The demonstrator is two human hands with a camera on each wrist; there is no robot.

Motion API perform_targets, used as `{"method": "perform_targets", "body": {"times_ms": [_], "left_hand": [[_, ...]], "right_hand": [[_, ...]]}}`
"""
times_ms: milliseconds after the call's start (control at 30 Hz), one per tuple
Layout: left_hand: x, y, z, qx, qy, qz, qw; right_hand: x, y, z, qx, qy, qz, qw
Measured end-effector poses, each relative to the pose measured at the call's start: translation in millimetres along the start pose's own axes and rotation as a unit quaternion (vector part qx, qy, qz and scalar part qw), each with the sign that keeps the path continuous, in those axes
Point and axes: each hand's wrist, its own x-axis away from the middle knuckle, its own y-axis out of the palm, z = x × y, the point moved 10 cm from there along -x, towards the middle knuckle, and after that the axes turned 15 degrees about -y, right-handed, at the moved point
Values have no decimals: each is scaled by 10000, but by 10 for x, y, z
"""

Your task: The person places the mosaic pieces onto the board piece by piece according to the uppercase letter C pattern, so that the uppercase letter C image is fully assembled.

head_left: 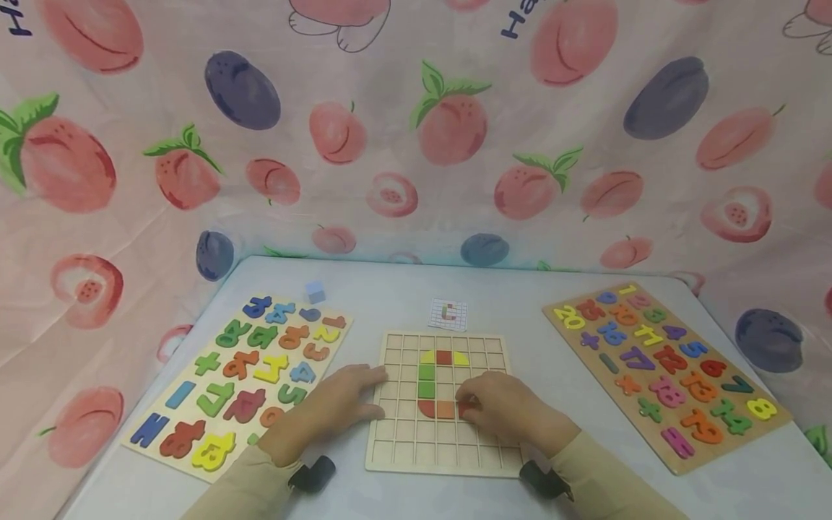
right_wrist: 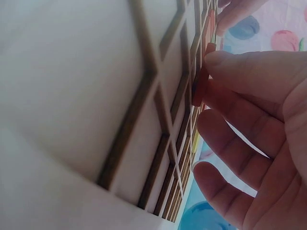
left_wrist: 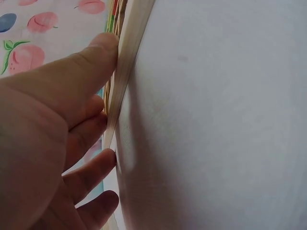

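Observation:
The wooden grid board (head_left: pixel 448 451) lies flat in the middle of the table. Yellow, red, green and orange tiles fill several of its cells in a C-like shape. My right hand (head_left: pixel 503 406) is over the board's right half and pinches a red tile (right_wrist: pixel 204 79) between thumb and forefinger, just beside the orange tile (head_left: pixel 445 410). The tile is tilted at a grid cell, and its other fingers are loosely bent. My left hand (head_left: pixel 331 404) rests at the board's left edge (left_wrist: pixel 125 67), thumb and fingertips touching its side without curling round it.
Behind the board lies a small pattern card (head_left: pixel 448 315). A number puzzle board (head_left: pixel 162 393) stands to the left, another (head_left: pixel 676 462) to the right. A light blue cube (head_left: pixel 315 292) sits at the back left. A fruit-print curtain (head_left: pixel 416 238) hangs behind the table.

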Motion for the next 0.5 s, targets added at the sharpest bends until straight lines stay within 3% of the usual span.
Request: {"method": "perform_targets", "body": {"times_ms": [500], "left_hand": [[-2,9,-12,126,11,-58,9999]], "right_hand": [[-33,-16,-46,-95,-2,-74,9999]]}}
